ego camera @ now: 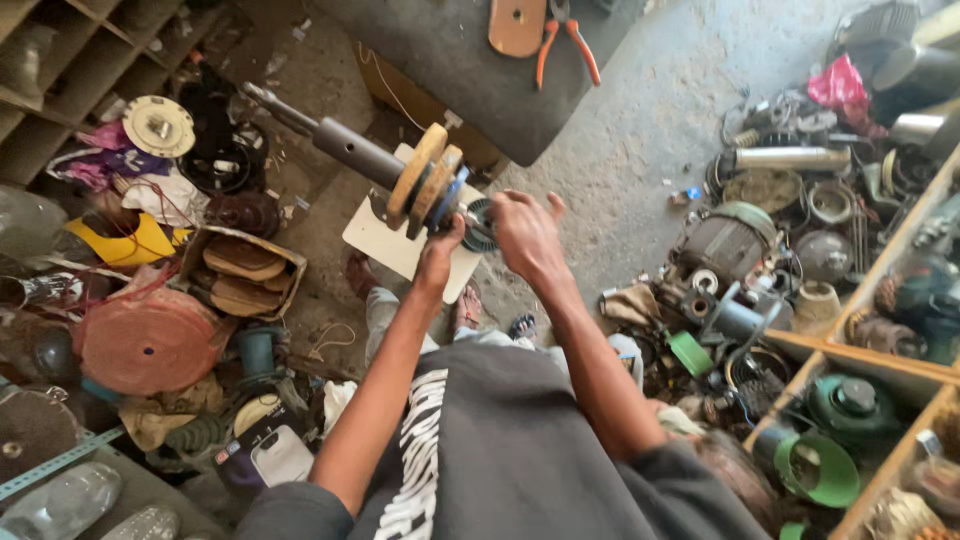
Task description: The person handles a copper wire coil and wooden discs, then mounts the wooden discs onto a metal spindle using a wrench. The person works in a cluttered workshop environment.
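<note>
Seemingly midway: above the cluttered workshop floor [640, 130], the left hand [441, 243] grasps a metal shaft [345, 148] already carrying wooden discs [425, 180], while the right hand [525, 230] grips a dark toothed ring [478, 222] at its end, not fully seated.

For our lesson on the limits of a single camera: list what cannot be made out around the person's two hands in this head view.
- Right hand: its back hides its fingertips and part of the dark ribbed ring.
- Left hand: its grip on the stacked wooden discs is hidden behind them.
- Orange-handled pliers: the top edge cuts off the jaws.
- Grey shaft: its far tip is too small to read.
</note>
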